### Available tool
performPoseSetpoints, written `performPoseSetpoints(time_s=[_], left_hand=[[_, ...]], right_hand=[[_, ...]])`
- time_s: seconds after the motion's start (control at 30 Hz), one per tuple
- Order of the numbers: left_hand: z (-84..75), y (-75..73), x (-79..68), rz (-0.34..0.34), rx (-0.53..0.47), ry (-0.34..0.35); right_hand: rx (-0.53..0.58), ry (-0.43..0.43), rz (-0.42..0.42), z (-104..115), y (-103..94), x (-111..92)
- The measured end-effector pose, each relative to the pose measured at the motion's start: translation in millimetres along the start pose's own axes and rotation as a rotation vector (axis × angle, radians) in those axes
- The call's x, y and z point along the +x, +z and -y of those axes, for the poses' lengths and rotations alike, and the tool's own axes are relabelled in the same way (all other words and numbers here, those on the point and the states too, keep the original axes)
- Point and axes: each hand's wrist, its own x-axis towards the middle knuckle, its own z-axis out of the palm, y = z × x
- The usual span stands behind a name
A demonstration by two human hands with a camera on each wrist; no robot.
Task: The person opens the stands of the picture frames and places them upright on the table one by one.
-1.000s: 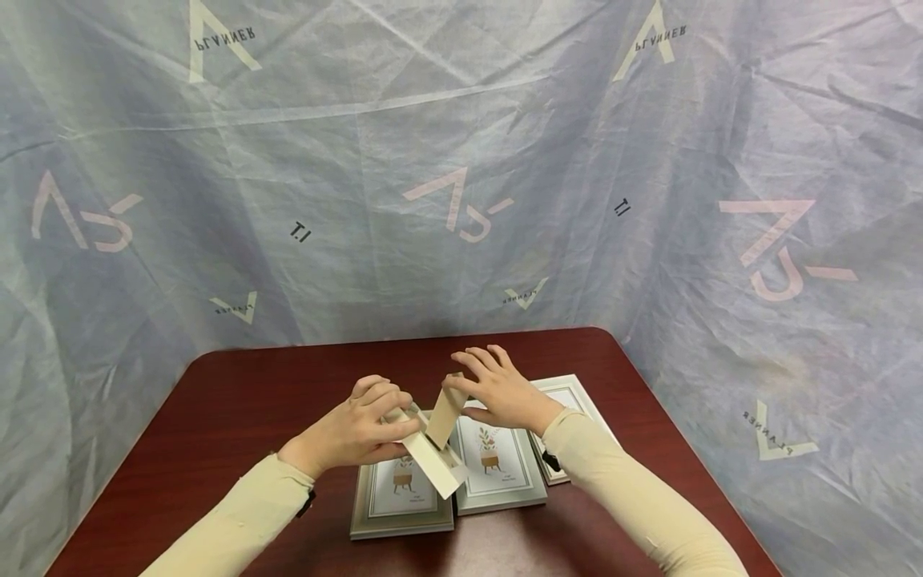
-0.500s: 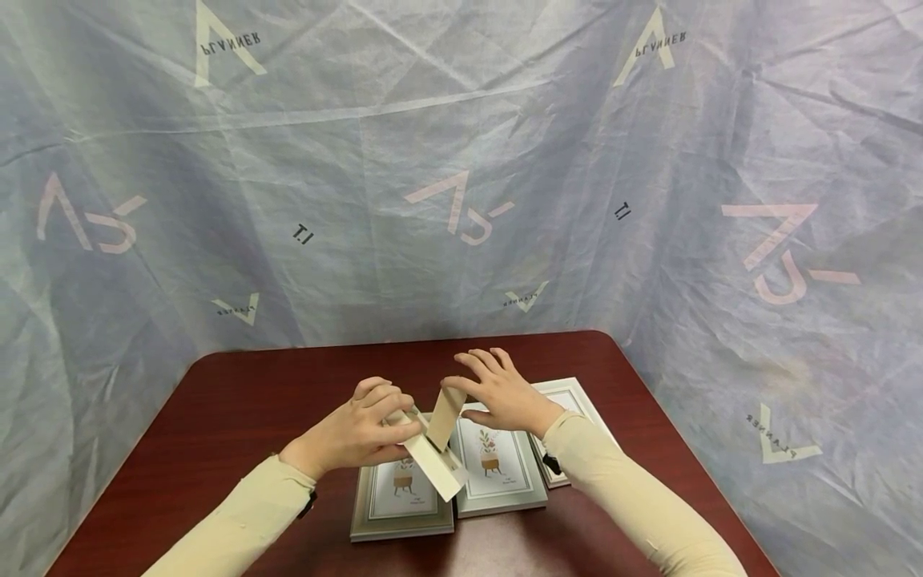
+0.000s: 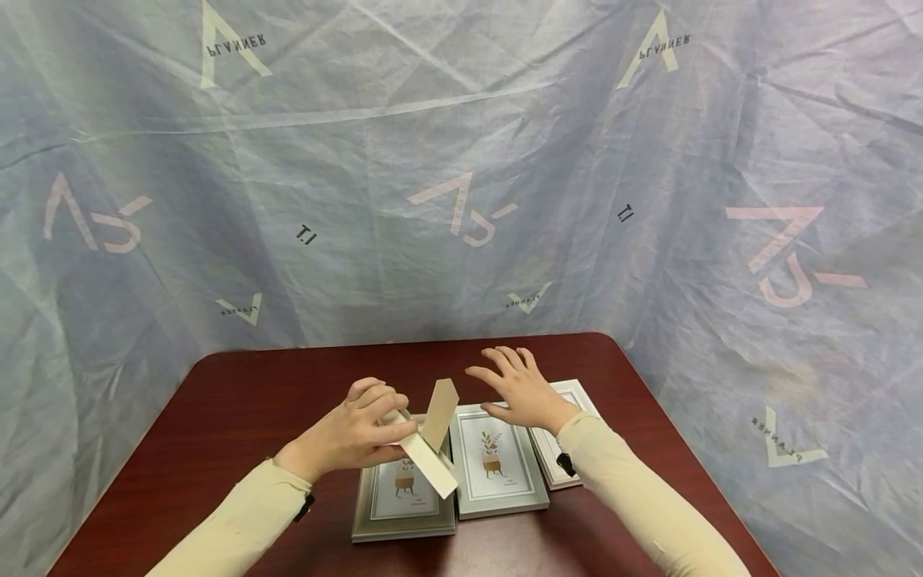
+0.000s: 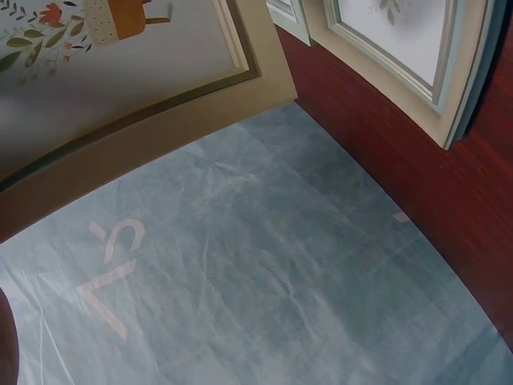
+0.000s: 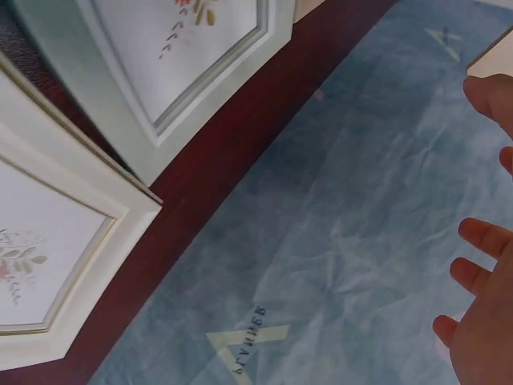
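Observation:
My left hand (image 3: 353, 429) grips a cream picture frame (image 3: 427, 465), tilted and seen nearly edge-on in the head view. From its back a flat tan easel stand (image 3: 441, 409) sticks up, folded out. In the left wrist view the held frame's front (image 4: 200, 124) shows a potted-plant print behind its border. To the right, my right hand (image 3: 526, 393) hovers with fingers spread, a small gap from the stand, and holds nothing. In the right wrist view its fingers (image 5: 473, 277) are apart, with a pale edge near the thumb.
Below the hands three more picture frames lie face up in a row on the dark red table (image 3: 267, 393): a beige one (image 3: 404, 530), a silvery one (image 3: 505, 506) and a white one (image 3: 582, 394). A wrinkled grey printed cloth (image 3: 404, 264) hangs behind the table.
My right hand has let go of the easel stand and moved right. The stand now stands out by itself. The left hand has kept its hold on the picture frame, which tilts slightly differently.

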Motion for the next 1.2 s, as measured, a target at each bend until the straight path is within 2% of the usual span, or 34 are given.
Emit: performPoseSetpoints(time_s=[0.2,0.73,0.97,1.2], left_hand=[[0.0,-2.1,-5.5,0.019,-0.009,-0.048],[7.4,-3.6,-14.6,0.020,0.024,-0.197],[12.4,-4.6,-17.0,0.063,0.052,-0.307],[17.3,-3.0,-16.9,0.052,0.112,-0.403]], right_hand=[[0.018,0.039,-0.008,-7,5.0,-9],[0.114,0.207,0.056,-9,4.1,-33],[0.129,0.260,0.086,-7,5.0,-40],[0.136,0.274,0.062,-2,6.7,-44]])
